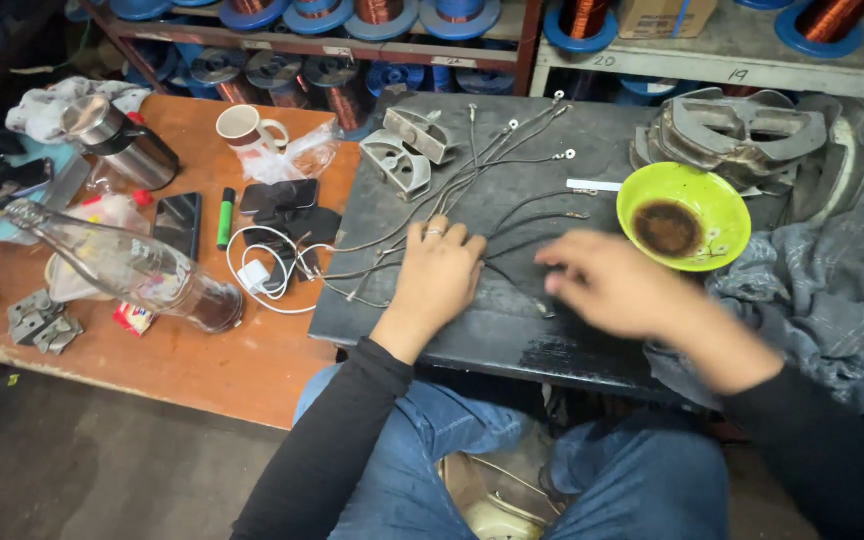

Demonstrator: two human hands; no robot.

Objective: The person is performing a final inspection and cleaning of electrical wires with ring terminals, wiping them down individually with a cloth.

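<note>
The left hand point(439, 272) lies flat, fingers spread, on a fan of grey wires point(472, 190) in the middle of the dark worktop point(512, 330), pressing their near ends down. The right hand point(612, 285) is blurred just beside it over the same wires; whether it grips one cannot be told. The wires run toward the far edge, ending in ring lugs. A green bowl point(685, 215) sits near the right edge. At the far right corner, on the shelf point(732, 60), stands a brown cardboard box point(664, 17). A small red-and-yellow packet point(133, 318) lies on the orange table point(202, 370), beside a glass bottle point(127, 265).
</note>
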